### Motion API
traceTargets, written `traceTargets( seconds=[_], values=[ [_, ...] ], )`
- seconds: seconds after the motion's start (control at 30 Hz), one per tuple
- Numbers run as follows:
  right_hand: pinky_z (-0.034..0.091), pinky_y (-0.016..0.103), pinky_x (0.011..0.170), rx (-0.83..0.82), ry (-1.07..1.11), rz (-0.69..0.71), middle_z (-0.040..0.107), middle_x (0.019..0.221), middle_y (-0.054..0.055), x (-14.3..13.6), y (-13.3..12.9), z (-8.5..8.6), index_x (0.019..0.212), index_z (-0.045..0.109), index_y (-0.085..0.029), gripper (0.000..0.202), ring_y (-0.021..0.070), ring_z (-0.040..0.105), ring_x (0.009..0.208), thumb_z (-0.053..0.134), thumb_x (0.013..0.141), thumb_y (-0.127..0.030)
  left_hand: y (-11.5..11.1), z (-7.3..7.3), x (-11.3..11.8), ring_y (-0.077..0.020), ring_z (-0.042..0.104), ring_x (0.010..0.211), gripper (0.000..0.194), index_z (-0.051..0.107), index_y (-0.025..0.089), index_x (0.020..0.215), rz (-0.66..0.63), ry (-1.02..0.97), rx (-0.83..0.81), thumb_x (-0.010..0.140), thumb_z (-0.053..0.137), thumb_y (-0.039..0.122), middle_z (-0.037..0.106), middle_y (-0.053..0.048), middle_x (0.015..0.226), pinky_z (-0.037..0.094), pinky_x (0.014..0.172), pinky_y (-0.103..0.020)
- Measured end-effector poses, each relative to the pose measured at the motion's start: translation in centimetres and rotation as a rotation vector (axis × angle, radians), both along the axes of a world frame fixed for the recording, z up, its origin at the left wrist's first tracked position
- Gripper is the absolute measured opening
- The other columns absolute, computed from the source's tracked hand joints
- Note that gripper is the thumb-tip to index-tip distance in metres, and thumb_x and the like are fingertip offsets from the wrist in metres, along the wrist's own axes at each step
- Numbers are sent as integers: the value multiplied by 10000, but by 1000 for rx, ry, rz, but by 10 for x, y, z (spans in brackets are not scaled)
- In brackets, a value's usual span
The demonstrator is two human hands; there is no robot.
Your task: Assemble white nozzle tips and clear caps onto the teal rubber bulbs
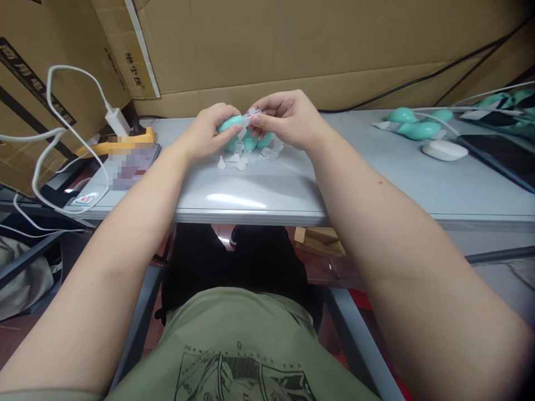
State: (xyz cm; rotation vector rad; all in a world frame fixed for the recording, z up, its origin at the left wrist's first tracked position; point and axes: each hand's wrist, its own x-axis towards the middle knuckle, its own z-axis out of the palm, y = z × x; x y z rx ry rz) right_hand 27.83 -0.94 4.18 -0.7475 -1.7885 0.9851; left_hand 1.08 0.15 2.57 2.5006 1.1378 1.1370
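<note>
My left hand (208, 132) is closed around a teal rounded bulb (229, 123) near the back of the desk. The fingers of my right hand (288, 118) pinch a small translucent piece (252, 116) at the bulb's right end. Whether that piece is joined to the bulb, I cannot tell. Under both hands lie more teal bulbs (249, 142), partly covered by my fingers. Small white translucent pieces (238, 162) are scattered in front of them, including a cone-shaped tip (221, 162).
Teal bulbs (420, 129) lie at the right beside a white rounded case (444, 150) and a dark tablet-like slab (501, 159). At left are a white charger (117, 121), looping cables and a yellow object (146, 136). Cardboard (271, 44) stands behind the desk (251, 192).
</note>
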Motion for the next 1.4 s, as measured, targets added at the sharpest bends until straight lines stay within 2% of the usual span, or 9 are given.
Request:
traceTargets(
  seconds=[0.17,0.4,0.57,0.7,0.8,0.93,1.1,1.3,1.4],
  values=[
    [726,395,828,7,-47,21,857,837,-2,2,9,-2,964,907,-354,239,261,773,799,1121,967,-246,-2,2,-2,-391,848,1305,257,833,265,1174,-4,10,-20,1122,824,516,880,-146,1281,628,1307,-556],
    [716,427,835,-39,-34,12,853,859,-24,1,3,-1,909,788,-393,434,291,802,845,1219,867,-372,3,-7,0,-389,831,1242,259,798,280,1126,-8,-44,-6,1136,794,539,840,-133,1195,621,1261,-539],
    [697,460,880,9,51,32,852,869,-32,-3,-1,-4,937,785,-386,398,298,769,849,1179,920,-438,3,-8,4,-384,814,1257,312,782,286,1156,-7,-85,13,1144,806,597,820,-118,1187,610,1267,-525],
    [688,454,875,-7,67,32,844,860,-21,-5,1,-7,947,777,-374,438,298,774,852,1199,886,-474,2,-7,6,-390,811,1291,286,780,290,1190,-4,-68,38,1155,764,574,836,-130,1240,608,1281,-529],
    [693,465,842,3,65,-4,829,846,-19,-6,-1,-6,923,769,-387,426,317,772,851,1176,907,-511,2,-7,5,-401,807,1304,257,784,296,1192,-3,-51,46,1146,748,546,844,-144,1268,613,1279,-542],
    [694,485,882,-6,11,42,849,865,-23,-4,-1,-3,943,793,-384,411,303,747,845,1179,874,-510,5,-6,1,-407,807,1301,250,806,299,1183,0,-31,40,1130,768,541,845,-148,1267,618,1286,-567],
    [676,540,971,-64,-82,119,855,838,-22,1,5,-1,942,794,-398,531,317,697,870,1247,714,-554,8,0,-7,-438,810,1312,260,857,293,1169,-29,53,-6,1049,866,524,839,-146,1219,616,1311,-609],
    [611,493,1025,-111,17,79,842,885,-18,-4,1,-3,1017,780,-345,563,291,728,941,1244,768,-545,2,3,-4,-432,787,1311,260,830,303,1171,-29,24,45,1087,778,543,818,-164,1253,632,1275,-607],
    [606,515,1036,-149,25,67,826,837,-19,-7,2,-2,993,755,-364,600,330,759,995,1265,710,-502,-1,1,0,-429,785,1307,286,808,308,1163,-24,-6,50,1096,761,581,808,-168,1263,631,1271,-604]
  ],
)
